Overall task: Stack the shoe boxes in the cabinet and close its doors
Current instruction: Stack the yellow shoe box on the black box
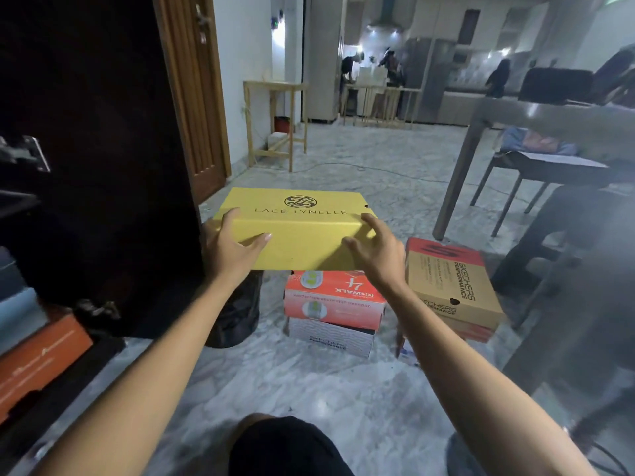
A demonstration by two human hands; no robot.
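A home, open-plan — marble-patterned floor (330,383) running from the near room straight through to a kitchen at the far end, with an extractor hood (386,18), a tall fridge (427,77) and pale wall cabinets (515,22). A panelled wooden door (199,97) on the left, a grey dining table (536,115) with a chair (536,173) on the right — domestic all round
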